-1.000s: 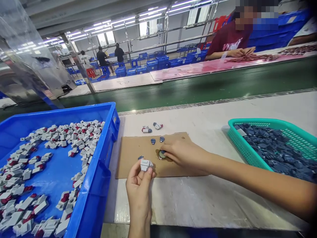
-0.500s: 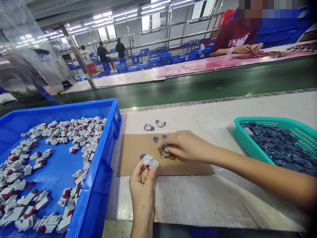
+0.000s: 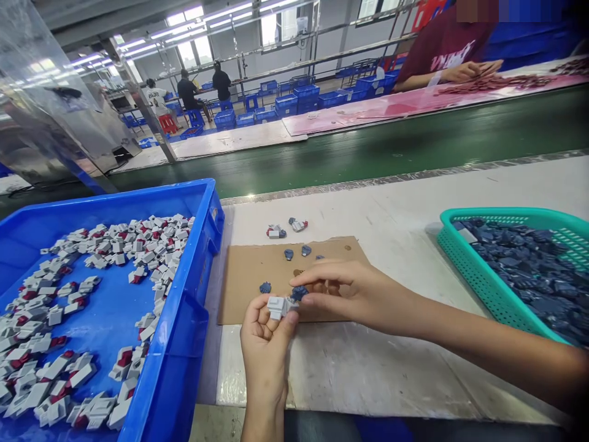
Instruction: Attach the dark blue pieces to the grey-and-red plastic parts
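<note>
My left hand [image 3: 267,331] pinches a light grey plastic part [image 3: 277,307] above the near edge of a brown cardboard sheet [image 3: 243,270]. Between the thumb and fingers of my right hand [image 3: 340,288] is a dark blue piece [image 3: 299,293], which touches the right end of the grey part. Several loose dark blue pieces [image 3: 288,254] lie on the cardboard, one of them [image 3: 265,287] just behind my left hand. Beyond the cardboard, two grey parts with red and blue bits [image 3: 298,225] rest on the white table.
A blue bin [image 3: 184,294] of grey and red parts fills the left. At the right stands a green basket [image 3: 488,301] of dark blue pieces. Behind the table [image 3: 405,209] runs a green belt [image 3: 359,147]; across it a person in a dark red shirt [image 3: 446,43] handles red pieces.
My right hand has come up from the cardboard with a dark blue piece and brought it against the grey part. The grey part has turned slightly in my left hand.
</note>
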`<state>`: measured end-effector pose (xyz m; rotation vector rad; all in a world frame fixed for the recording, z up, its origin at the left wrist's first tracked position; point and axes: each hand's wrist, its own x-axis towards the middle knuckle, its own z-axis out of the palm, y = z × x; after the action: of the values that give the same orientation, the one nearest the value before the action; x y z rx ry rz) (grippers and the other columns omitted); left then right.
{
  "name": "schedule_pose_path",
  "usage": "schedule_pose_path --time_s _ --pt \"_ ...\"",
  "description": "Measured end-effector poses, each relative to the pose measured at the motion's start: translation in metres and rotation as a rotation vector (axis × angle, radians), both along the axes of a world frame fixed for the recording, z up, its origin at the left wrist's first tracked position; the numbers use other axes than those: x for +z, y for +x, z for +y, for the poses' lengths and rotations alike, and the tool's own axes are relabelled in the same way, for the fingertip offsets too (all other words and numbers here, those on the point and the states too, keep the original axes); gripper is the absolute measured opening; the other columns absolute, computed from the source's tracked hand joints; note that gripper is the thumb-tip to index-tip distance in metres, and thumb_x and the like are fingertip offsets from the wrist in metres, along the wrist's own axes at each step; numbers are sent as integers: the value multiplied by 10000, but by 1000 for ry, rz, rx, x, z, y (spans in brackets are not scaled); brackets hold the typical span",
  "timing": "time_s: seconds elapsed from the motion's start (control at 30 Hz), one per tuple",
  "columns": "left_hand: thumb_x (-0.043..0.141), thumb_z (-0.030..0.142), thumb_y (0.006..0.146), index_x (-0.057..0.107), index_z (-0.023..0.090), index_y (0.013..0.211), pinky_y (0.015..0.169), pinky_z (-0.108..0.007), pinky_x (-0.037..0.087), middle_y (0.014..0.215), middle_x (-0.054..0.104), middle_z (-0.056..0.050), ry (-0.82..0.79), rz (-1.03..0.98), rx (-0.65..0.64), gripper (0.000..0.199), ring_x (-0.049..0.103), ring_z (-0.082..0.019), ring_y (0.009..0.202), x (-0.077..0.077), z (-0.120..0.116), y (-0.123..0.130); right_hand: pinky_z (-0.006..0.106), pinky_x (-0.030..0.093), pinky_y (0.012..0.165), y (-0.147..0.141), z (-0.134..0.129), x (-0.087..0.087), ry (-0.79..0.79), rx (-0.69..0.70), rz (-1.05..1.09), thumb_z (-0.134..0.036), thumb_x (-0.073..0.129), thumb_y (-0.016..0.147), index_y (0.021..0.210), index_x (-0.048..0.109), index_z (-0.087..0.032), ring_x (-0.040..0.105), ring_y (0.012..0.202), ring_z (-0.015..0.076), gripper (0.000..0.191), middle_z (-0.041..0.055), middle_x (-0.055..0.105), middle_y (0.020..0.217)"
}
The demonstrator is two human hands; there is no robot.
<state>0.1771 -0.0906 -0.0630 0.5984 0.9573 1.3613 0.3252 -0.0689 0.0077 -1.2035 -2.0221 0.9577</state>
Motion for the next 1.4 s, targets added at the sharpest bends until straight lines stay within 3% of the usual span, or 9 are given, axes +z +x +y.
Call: schedule_pose_path --time_s 0.17,0.33,0.57,0.67,0.87,1.07,1.4 --pt "764 190 541 568 182 805 616 -128 449 720 661 17 5 11 15 329 627 -90 701 4 -2 2 200 392 547 0 -1 -1 43 13 -57 -299 528 807 965 622 -197 516 634 97 210 8 617 828" --pt "763 186 540 564 182 803 630 -139 455 733 664 12 3 1 27 331 629 -95 702 7 -3 3 201 383 544 2 -2 -3 118 50 -110 -275 513 813 963 621 -188 523 639 101 205 25 605 807" --pt "756 170 555 567 189 803 663 -155 458 747 659 8 33 35 -58 313 619 -94 710 1 -4 1 209 365 554 1 0 19 163 195 -369 -174 514 810 892 635 -199 545 668 104 149 -19 607 737" --pt "737 175 595 558 190 820 664 -169 451 760 647 7 61 29 -101 289 604 -93 709 -4 -4 -3 224 397 596 0 1 19 188 211 -434 -186 498 824 916 625 -209 561 709 125 158 -16 618 769" --pt "698 214 664 507 184 863 693 -187 423 802 627 -6 31 -75 -116 277 568 -88 733 -7 -2 -8 300 406 897 -8 -8 -16 414 147 -347 -297 579 786 1261 377 -189 442 1114 182 527 44 469 1227" --pt "662 209 702 507 167 817 693 -190 427 764 601 -3 81 -82 -121 197 546 -83 709 -5 1 -9 314 440 860 -32 -8 -48 673 -87 -242 -295 514 831 1202 394 -137 476 1062 177 421 80 519 1153" --pt "636 202 723 548 184 805 709 -197 452 790 607 1 50 -163 -94 122 576 -102 747 -3 5 -13 263 430 919 -51 -2 -69 660 -147 -108 -172 473 818 1238 340 -175 446 1132 135 440 56 504 1194"
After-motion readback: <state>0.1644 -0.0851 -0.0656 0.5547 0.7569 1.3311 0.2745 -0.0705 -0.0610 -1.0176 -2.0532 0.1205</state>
